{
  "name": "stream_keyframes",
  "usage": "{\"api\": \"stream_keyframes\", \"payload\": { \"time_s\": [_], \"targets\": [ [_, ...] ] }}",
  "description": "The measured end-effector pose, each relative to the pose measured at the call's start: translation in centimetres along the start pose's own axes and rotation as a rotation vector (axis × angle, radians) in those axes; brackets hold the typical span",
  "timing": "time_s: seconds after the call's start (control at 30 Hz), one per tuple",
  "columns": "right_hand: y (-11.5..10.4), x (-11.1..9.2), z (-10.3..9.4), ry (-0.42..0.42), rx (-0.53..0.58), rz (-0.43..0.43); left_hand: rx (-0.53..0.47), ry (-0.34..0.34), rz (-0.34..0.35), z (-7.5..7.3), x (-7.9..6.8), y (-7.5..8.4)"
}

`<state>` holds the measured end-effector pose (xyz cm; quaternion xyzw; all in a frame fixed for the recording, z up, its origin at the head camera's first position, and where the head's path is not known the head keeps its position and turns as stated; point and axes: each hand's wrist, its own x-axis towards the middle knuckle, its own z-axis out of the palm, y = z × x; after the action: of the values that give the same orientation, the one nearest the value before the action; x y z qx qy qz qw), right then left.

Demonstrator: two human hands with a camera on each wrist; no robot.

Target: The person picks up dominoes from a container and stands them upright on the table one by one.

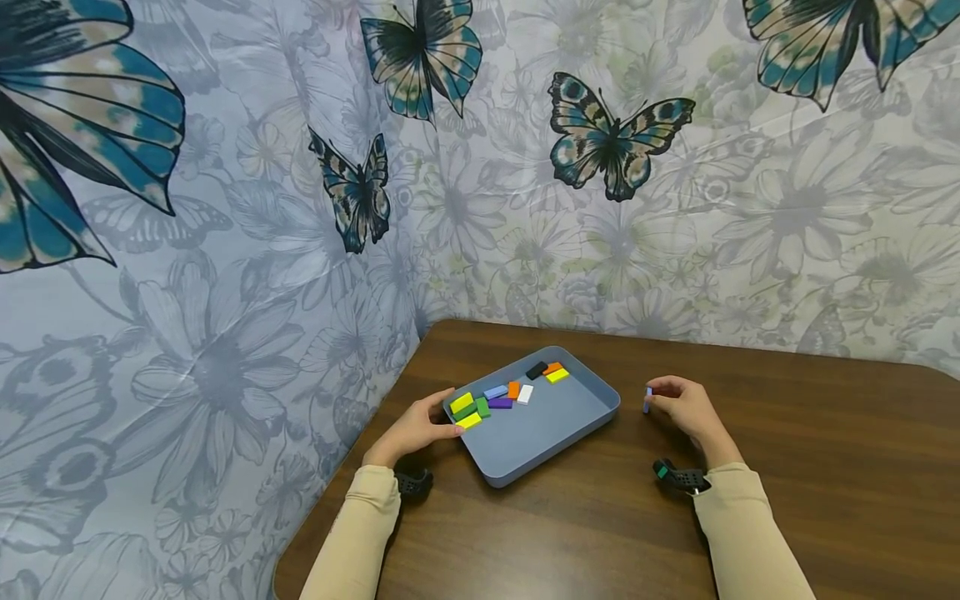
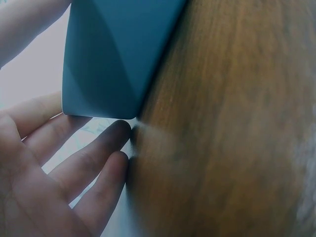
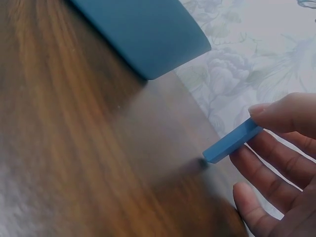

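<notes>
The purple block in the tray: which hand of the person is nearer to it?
Left. The left hand holds the near-by left corner of the tray that contains the purple block; the right hand is farther, right of the tray, pinching a blue block.

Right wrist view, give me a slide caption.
A right hand pinches a blue block, apart from the tray on the wooden table.

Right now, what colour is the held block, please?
The block is blue, clearest in the right wrist view.

12 blks (image 1: 557,376), 1 tray (image 1: 536,433), 2 grips (image 1: 692,410)
</notes>
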<state>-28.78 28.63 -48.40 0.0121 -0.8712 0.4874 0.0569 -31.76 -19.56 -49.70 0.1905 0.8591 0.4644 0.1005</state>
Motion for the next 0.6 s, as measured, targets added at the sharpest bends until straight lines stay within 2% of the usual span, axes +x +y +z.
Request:
{"api": "stream_keyframes", "payload": {
  "time_s": [0.6],
  "targets": [
    [0.41,0.11,0.04,-0.008,0.041,-0.011,-0.006,0.007,-0.009,0.11,0.16,-0.03]
  ]
}}
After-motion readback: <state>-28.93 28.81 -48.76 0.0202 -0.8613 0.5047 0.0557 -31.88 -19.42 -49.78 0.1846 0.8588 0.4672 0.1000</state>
